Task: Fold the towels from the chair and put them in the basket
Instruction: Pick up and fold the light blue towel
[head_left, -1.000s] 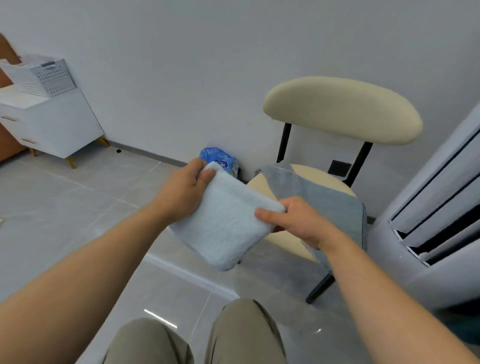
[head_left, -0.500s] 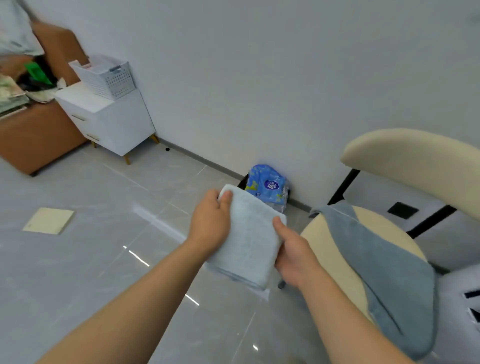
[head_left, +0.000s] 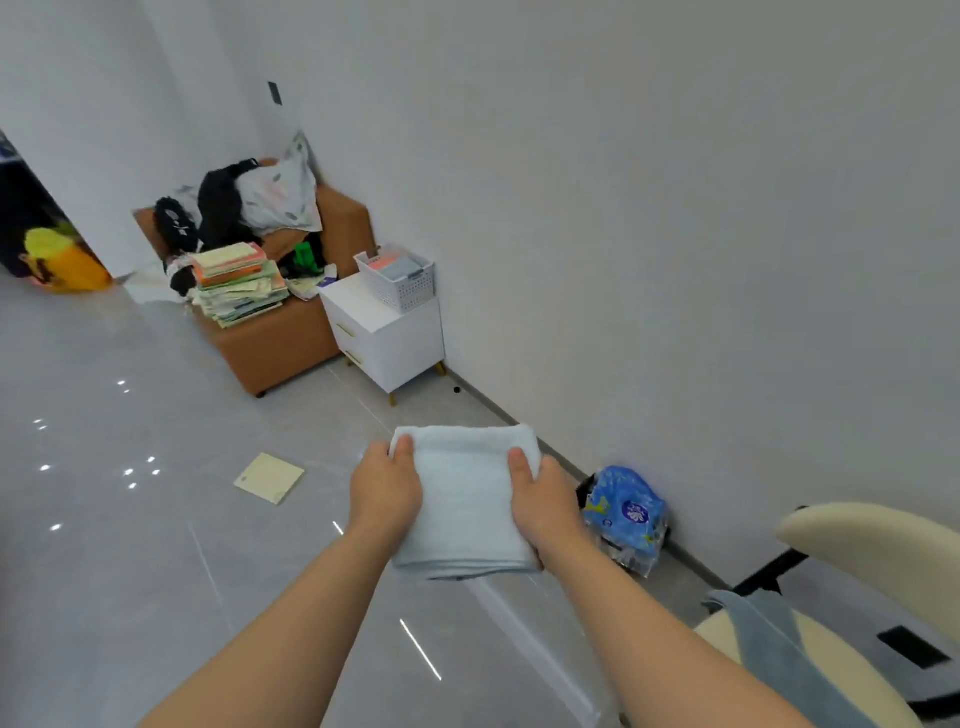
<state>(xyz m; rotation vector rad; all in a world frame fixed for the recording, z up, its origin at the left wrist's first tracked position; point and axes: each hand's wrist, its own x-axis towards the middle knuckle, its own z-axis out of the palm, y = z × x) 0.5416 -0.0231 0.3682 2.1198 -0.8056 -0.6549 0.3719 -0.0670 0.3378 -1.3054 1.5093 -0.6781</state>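
Glossy grey floor tiles (head_left: 130, 571) meet a plain white wall (head_left: 675, 208). A folded pale blue terry towel (head_left: 465, 499) is held in the air above the floor. The left hand (head_left: 384, 493) grasps its left edge and the right hand (head_left: 545, 504) its right edge, each with the thumb on top. Well beyond them, a white perforated plastic basket (head_left: 408, 288) stands on a white two-drawer cabinet (head_left: 389, 332) against the wall, with grey-blue and pink flat items showing inside. At the lower right, a grey-blue towel (head_left: 779, 639) lies draped over the seat of a cream padded chair with a black frame (head_left: 872, 540). A blue plastic-wrapped pack (head_left: 626, 514) sits on the floor by the wall.
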